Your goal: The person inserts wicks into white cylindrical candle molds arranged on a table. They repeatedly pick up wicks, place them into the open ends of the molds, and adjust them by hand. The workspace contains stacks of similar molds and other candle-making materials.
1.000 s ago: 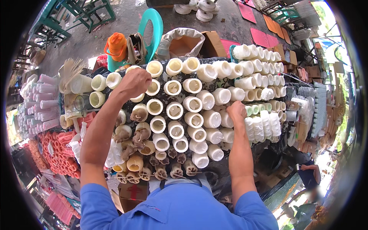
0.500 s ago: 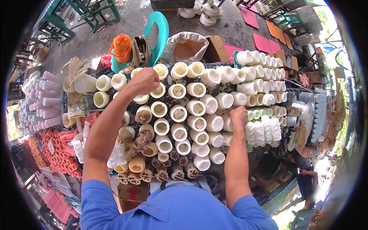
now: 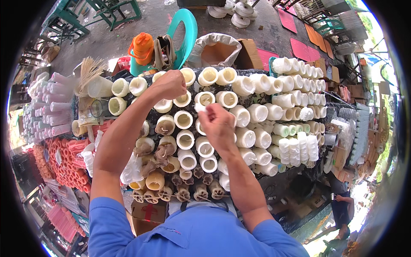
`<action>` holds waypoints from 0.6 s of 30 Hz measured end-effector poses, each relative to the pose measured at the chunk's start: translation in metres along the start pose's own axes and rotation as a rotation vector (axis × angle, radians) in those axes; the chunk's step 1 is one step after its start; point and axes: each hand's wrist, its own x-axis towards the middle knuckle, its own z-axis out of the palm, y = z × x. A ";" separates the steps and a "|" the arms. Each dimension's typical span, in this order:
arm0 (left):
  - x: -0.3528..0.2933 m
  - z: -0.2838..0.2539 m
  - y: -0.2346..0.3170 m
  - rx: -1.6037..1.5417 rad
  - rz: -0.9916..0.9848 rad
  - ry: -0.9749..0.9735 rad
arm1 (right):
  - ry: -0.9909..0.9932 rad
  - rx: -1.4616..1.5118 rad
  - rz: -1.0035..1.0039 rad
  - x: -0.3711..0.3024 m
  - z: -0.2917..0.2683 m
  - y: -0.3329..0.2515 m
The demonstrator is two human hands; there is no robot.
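Note:
Rows of hollow white candles [image 3: 185, 140] stand on the dark table, many with a wick showing inside. My left hand [image 3: 171, 85] is closed over the back rows, beside an open-topped candle [image 3: 188, 76]; what its fingers hold, if anything, is hidden. My right hand [image 3: 219, 126] is in the middle rows with its fingers curled in a pinch, at the near edge of a candle with a wick [image 3: 205, 98]. A small bright white patch shows at those fingertips, and I cannot tell whether it is held or part of the candle.
White candles with closed tops [image 3: 258, 113] crowd the right side. Brownish candles [image 3: 155, 180] stand at the near left, by pink-orange tubes [image 3: 64, 154]. Behind the table are a green chair [image 3: 191, 32], an orange jug [image 3: 142, 46] and an open sack [image 3: 235, 47].
My right hand has moved left from the closed-top candles to the middle rows. My left hand stays closed over the back rows. The whole view has shifted slightly.

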 end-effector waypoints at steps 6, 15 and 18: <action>0.006 -0.001 0.000 -0.007 -0.054 0.010 | 0.078 -0.126 -0.261 0.029 0.079 -0.005; 0.002 0.008 -0.005 -0.021 -0.043 0.082 | 0.130 -0.116 -0.245 0.027 0.070 0.008; -0.003 0.016 -0.006 0.045 -0.002 0.145 | 0.048 -0.104 -0.116 0.006 0.024 0.011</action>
